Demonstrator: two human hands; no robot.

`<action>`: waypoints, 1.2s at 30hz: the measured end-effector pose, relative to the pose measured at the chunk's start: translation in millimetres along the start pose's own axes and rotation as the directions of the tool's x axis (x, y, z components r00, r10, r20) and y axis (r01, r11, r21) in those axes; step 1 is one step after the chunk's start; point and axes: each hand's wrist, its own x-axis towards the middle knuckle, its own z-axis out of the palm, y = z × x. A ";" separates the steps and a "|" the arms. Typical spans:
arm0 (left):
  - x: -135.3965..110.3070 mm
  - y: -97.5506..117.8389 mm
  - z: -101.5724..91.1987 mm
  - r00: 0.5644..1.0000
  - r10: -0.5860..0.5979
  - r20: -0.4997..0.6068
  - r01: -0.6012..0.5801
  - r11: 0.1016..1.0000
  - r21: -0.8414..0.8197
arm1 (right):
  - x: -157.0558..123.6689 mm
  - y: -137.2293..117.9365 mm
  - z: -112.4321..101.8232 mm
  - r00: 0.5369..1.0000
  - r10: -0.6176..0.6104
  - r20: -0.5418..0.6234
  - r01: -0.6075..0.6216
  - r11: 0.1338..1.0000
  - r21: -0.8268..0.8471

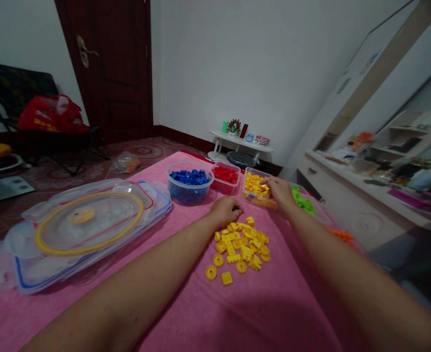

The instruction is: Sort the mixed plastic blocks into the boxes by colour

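A heap of several yellow plastic pieces (241,246) lies on the pink cloth (237,313) in front of me. My left hand (225,210) rests at the far edge of that heap, fingers curled in a loose fist, and anything inside is hidden. My right hand (279,191) reaches over the clear box of yellow pieces (254,188), fingers pinched on a yellow piece at its rim.
A round tub of blue pieces (189,185), a box of red pieces (225,176) and a box of green pieces (305,203) stand at the far edge. Stacked clear lids (79,230) lie to the left. Orange pieces (342,235) sit right. A dresser (347,195) stands beside.
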 end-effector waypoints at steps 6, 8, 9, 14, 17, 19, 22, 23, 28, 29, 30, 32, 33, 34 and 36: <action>-1.4 3.4 -2.6 1.000 -0.023 0.005 0.023 1.000 -0.010 | 29.1 -9.8 0.6 0.871 -0.073 0.486 0.237 0.929 -0.283; -1.6 3.6 -2.8 1.000 -0.024 -0.004 0.024 1.000 -0.007 | 38.7 -14.8 2.2 0.803 -0.071 0.592 0.356 0.853 -0.381; -1.7 3.5 -2.7 1.000 -0.024 -0.006 0.024 1.000 -0.004 | 43.2 -17.1 3.7 0.773 -0.067 0.631 0.411 0.810 -0.417; -1.1 1.7 -1.0 1.000 -0.024 0.001 0.024 1.000 0.000 | 55.9 -24.5 14.5 0.672 0.005 0.740 0.563 0.647 -0.515; -0.7 1.1 -0.2 1.000 -0.019 -0.002 0.019 1.000 -0.005 | 52.5 -24.7 17.7 0.656 -0.030 0.754 0.597 0.631 -0.495; -0.6 1.1 -0.2 1.000 -0.020 0.000 0.020 1.000 -0.017 | 47.3 -23.2 16.8 0.685 -0.058 0.726 0.585 0.637 -0.501; -0.6 1.2 -0.3 1.000 -0.020 0.003 0.020 0.999 -0.025 | 38.4 -19.0 12.2 0.744 -0.095 0.661 0.554 0.640 -0.532; -0.5 1.0 -0.1 1.000 -0.021 0.002 0.021 0.999 -0.025 | 35.1 -17.7 10.6 0.779 -0.116 0.617 0.528 0.653 -0.544; 0.6 -0.8 0.5 1.000 -0.009 -0.021 0.007 0.996 -0.085 | 5.7 -21.3 12.8 0.983 -0.183 0.025 0.182 0.936 -0.300; 0.8 -0.8 -0.4 0.999 -0.010 -0.032 0.006 0.993 -0.122 | -4.5 -24.9 15.4 0.989 -0.130 -0.066 0.116 0.976 -0.181; 0.9 -0.4 -1.8 0.999 -0.018 -0.044 0.010 0.986 -0.169 | -16.1 -29.1 18.3 0.993 -0.064 -0.103 0.057 0.996 -0.062; 0.4 1.5 -6.2 0.997 -0.059 -0.058 0.039 0.956 -0.289 | -41.6 -38.3 23.9 0.998 0.048 -0.027 -0.044 0.990 0.131; -0.2 3.1 -9.1 0.994 -0.088 -0.057 0.062 0.933 -0.354 | -54.1 -42.7 26.1 0.996 0.069 0.060 -0.080 0.976 0.201; -1.0 5.3 -12.1 0.992 -0.116 -0.050 0.085 0.905 -0.417 | -65.6 -46.6 27.5 0.989 0.062 0.137 -0.095 0.965 0.243; -3.0 11.4 -17.8 0.987 -0.160 -0.008 0.129 0.823 -0.553 | -83.4 -52.7 27.6 0.971 0.010 0.239 -0.077 0.959 0.273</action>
